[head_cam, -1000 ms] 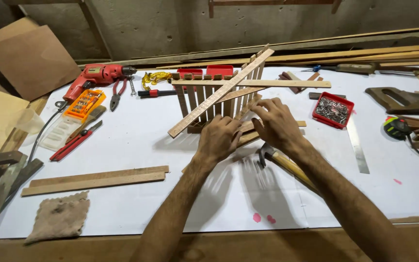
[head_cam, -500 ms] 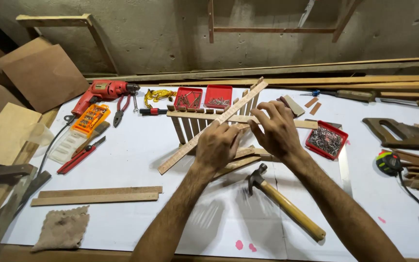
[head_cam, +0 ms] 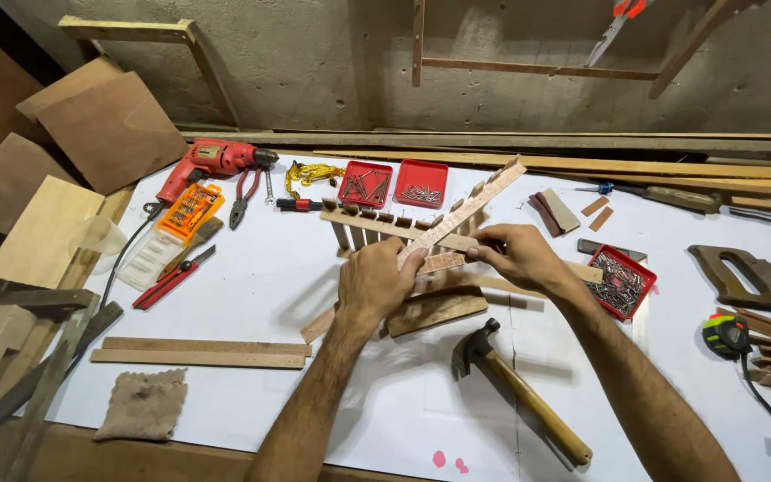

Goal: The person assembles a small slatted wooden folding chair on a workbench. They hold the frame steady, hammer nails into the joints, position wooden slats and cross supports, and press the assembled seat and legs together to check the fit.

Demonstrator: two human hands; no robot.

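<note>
Lying far left on the white table (head_cam: 252,295), the red drill (head_cam: 211,161) and orange bit case (head_cam: 187,207) are untouched. Since a second ago, the left hand (head_cam: 375,284) has slid onto the slatted wooden frame (head_cam: 403,234), fingers curled over the diagonal strip (head_cam: 457,214), which it pins. The right hand (head_cam: 518,259) now pinches that strip from the other side, suggesting alignment is being settled. Nearer the person, the hammer (head_cam: 519,388) lies apart, unheld.
</note>
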